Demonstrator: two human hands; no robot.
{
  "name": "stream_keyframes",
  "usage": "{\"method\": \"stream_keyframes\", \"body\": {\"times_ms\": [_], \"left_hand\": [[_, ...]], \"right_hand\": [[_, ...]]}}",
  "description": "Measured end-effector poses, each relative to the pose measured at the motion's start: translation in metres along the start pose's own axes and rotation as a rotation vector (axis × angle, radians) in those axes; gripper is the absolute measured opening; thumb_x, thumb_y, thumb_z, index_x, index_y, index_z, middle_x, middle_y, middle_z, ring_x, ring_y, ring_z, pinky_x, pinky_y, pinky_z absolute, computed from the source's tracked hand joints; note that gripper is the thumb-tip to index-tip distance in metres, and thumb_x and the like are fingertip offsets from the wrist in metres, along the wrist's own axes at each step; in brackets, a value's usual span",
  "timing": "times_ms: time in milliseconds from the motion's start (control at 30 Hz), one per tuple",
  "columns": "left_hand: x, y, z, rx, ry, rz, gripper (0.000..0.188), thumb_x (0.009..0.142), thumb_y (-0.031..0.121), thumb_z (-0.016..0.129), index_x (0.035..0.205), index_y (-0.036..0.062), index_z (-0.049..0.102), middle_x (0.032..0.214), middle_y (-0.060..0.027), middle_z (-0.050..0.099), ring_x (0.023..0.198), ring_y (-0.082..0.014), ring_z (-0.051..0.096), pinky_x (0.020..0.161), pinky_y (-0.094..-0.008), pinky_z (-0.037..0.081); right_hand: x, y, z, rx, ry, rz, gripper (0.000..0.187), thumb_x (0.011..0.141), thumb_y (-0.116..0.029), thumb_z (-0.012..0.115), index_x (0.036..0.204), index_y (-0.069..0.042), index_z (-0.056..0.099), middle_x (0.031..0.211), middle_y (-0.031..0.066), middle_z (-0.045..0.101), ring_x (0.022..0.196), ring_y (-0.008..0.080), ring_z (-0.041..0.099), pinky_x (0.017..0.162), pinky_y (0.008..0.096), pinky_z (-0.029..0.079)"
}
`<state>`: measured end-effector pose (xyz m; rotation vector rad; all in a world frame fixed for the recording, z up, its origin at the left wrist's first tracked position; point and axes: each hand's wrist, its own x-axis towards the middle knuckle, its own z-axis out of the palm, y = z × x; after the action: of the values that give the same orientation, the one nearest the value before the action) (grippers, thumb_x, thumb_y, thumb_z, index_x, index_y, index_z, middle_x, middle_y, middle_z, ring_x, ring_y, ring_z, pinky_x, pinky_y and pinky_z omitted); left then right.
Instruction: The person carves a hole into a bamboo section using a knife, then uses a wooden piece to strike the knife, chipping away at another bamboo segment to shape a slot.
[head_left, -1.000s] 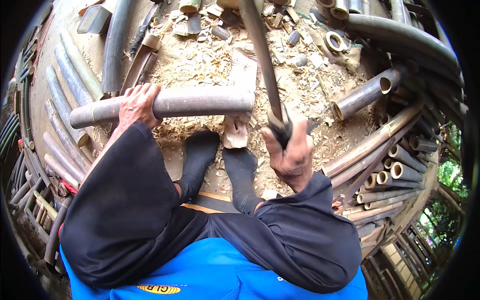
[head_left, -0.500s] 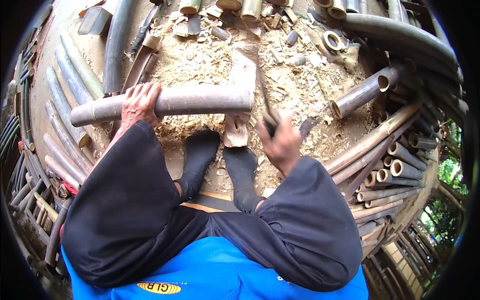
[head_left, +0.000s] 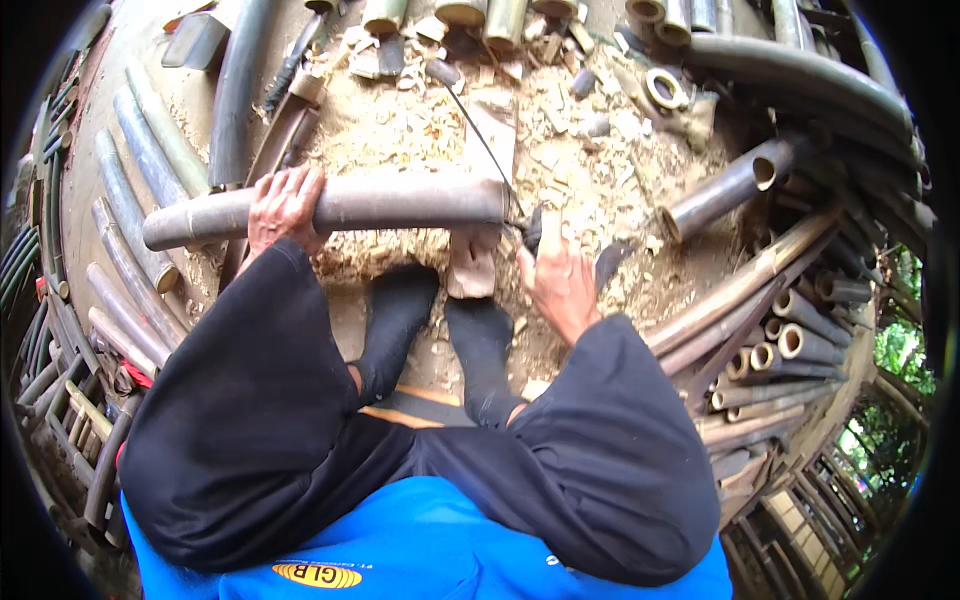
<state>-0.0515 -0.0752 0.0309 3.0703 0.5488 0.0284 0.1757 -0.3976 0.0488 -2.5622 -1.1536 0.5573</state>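
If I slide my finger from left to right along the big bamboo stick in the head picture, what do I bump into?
Bamboo pole end at the left → left hand gripping it → its cut end by the chopping blade → right hand on the blade's handle → hollow bamboo tube.

A grey-brown bamboo pole (head_left: 400, 205) lies crosswise, nearly level, over the chip-strewn ground, its cut right end resting on a wooden block (head_left: 478, 255); it is round, smooth, with a node ring near its left end; a long dark blade (head_left: 480, 140) stands edge-on at the pole's right end, its tip pointing away up the ground.
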Motion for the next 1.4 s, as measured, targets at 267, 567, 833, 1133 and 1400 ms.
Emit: {"method": "stream_keyframes", "body": {"times_ms": [267, 567, 833, 1133, 1400], "left_hand": [[-0.004, 0.002, 0.001, -0.026, 0.026, -0.017, 0.083, 0.061, 0.026, 0.093, 0.134, 0.0086, 0.059, 0.134, -0.0129, 0.065, 0.127, -0.033, 0.06, 0.11, -0.0495, 0.044], [0.018, 0.01, -0.035, -0.104, -0.291, -0.121, 0.079, 0.054, 0.024, 0.092, 0.126, 0.0132, 0.06, 0.121, -0.0099, 0.066, 0.121, -0.0298, 0.062, 0.11, -0.0454, 0.041], [0.037, 0.0, -0.038, -0.119, -0.537, -0.09, 0.07, 0.051, 0.027, 0.091, 0.113, 0.0117, 0.063, 0.108, -0.009, 0.069, 0.109, -0.0309, 0.067, 0.099, -0.0459, 0.045], [0.03, 0.011, -0.039, -0.105, -0.456, -0.126, 0.067, 0.055, 0.02, 0.091, 0.113, 0.0091, 0.061, 0.116, -0.0111, 0.066, 0.116, -0.0309, 0.065, 0.103, -0.0453, 0.048], [0.023, 0.005, -0.028, -0.09, -0.352, -0.072, 0.064, 0.06, 0.016, 0.086, 0.118, 0.0102, 0.06, 0.117, -0.0105, 0.064, 0.119, -0.0301, 0.062, 0.106, -0.0441, 0.046]], "right_hand": [[-0.012, -0.035, -0.059, 0.334, 0.474, -0.363, 0.036, 0.101, -0.024, 0.073, 0.125, 0.0, 0.06, 0.084, 0.0182, 0.072, 0.066, 0.0344, 0.073, 0.061, 0.0403, 0.058], [-0.006, -0.022, -0.047, 0.228, 0.059, -0.023, 0.037, 0.102, -0.025, 0.069, 0.123, 0.003, 0.056, 0.08, 0.0243, 0.069, 0.068, 0.0423, 0.071, 0.059, 0.048, 0.055], [-0.008, -0.002, -0.005, 0.153, 0.143, -0.21, 0.044, 0.107, -0.029, 0.061, 0.132, 0.006, 0.053, 0.104, 0.0254, 0.072, 0.071, 0.038, 0.073, 0.058, 0.0406, 0.056], [-0.012, -0.035, -0.068, 0.321, 0.265, -0.255, 0.037, 0.101, -0.017, 0.072, 0.126, 0.005, 0.056, 0.09, 0.0221, 0.073, 0.071, 0.0377, 0.075, 0.064, 0.0406, 0.059], [-0.001, 0.028, -0.012, 0.062, -0.048, 0.005, 0.049, 0.101, -0.025, 0.068, 0.134, 0.006, 0.05, 0.088, 0.0297, 0.071, 0.075, 0.0472, 0.071, 0.064, 0.0507, 0.056]]}}
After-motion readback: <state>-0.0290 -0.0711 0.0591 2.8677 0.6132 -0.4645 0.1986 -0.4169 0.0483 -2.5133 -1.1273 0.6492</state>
